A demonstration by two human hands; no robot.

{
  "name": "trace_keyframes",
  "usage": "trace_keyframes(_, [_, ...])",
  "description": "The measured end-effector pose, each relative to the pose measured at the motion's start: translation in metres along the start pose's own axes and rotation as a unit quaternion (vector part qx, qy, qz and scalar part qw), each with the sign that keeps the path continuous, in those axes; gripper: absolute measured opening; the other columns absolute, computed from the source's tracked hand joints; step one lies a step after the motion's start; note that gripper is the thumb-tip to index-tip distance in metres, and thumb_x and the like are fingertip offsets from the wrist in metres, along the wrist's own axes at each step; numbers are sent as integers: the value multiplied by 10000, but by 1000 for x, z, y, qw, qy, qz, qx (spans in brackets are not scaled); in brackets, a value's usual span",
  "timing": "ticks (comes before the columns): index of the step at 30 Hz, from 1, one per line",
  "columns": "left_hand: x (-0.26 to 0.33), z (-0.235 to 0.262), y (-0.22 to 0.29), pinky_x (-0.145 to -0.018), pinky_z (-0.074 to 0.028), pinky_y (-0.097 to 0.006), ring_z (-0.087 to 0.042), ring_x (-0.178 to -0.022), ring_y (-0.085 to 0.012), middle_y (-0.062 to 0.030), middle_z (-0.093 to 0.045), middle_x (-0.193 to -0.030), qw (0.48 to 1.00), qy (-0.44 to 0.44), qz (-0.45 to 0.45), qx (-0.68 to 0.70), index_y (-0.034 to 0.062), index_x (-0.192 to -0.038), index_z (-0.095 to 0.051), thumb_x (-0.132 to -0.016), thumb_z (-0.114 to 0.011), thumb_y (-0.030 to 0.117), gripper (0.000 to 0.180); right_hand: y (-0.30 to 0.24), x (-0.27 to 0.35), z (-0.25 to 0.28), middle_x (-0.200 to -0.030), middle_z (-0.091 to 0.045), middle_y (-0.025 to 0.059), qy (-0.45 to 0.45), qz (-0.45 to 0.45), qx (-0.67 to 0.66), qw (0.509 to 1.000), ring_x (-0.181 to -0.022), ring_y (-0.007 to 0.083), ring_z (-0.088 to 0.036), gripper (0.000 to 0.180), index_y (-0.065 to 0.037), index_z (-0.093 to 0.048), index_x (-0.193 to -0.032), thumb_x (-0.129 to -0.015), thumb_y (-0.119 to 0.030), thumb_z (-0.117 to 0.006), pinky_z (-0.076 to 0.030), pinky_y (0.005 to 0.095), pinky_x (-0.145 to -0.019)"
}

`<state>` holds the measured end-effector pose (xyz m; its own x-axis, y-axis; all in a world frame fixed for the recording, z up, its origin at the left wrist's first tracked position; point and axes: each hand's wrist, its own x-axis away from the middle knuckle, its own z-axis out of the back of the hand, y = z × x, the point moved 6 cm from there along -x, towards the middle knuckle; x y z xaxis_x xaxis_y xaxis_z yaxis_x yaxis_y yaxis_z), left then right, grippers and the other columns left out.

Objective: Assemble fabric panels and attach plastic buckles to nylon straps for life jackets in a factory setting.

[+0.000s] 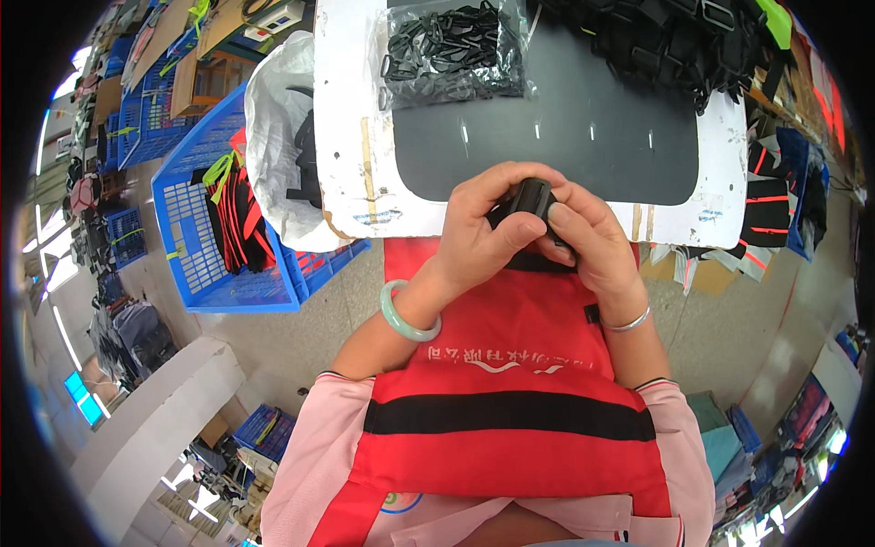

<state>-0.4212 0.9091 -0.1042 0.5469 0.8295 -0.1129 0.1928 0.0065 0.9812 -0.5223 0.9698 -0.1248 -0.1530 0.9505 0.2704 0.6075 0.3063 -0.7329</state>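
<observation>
Both of my hands are closed around a small black plastic buckle [532, 198], just off the near edge of the table. My left hand [492, 219] grips it from the left, thumb pressed along its side. From the right, my right hand [588, 228] holds it with the thumb near its lower end. Some black material shows below and between the fingers, partly hidden by them. Beyond the hands, a clear plastic bag [456, 87] of small black hooks lies on the far left of the table. A heap of black straps with buckles [665, 46] sits at the far right.
The white table [355, 164] has a dark grey inset [547, 150]. To its left, a white sack [273, 100] holds black pieces beside a blue crate [182, 228] with red-and-black straps. Red-and-black pieces [766, 214] hang at the right. A red apron [519, 319] covers my lap.
</observation>
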Motion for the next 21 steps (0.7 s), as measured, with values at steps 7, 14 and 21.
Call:
trace_keyframes(7, [2,5,-19,-775,-453,-235,-566,-893,-113,-60,-609,-1005,996,0,91,-17,-23,-1083,-572,-864,-580,475,543,2,-9,8,-804,-512,-71,29,22,146,989,-713,-6,-409,199,-10,-573,-1062,-947,-147,-487,-349,166,-614])
trace_keyframes(14, [-4,3,-15,-614,-436,-231,-521,-699,-100,-28,-562,-803,999,-21,24,-14,13,-1123,-589,-783,-692,224,413,5,-9,11,-702,-455,-87,28,0,56,998,-597,-12,-358,164,-33,-576,-1012,-951,-146,-476,-271,161,-505])
trace_keyframes(21, [-7,1,4,-614,-427,-273,-516,-682,-178,-63,-530,-757,984,-105,-44,-137,53,-1205,-565,-728,-736,275,553,-8,-1,0,-718,-440,-78,36,33,47,998,-619,-9,-340,180,-47,-539,-953,-977,-185,-426,-271,159,-527])
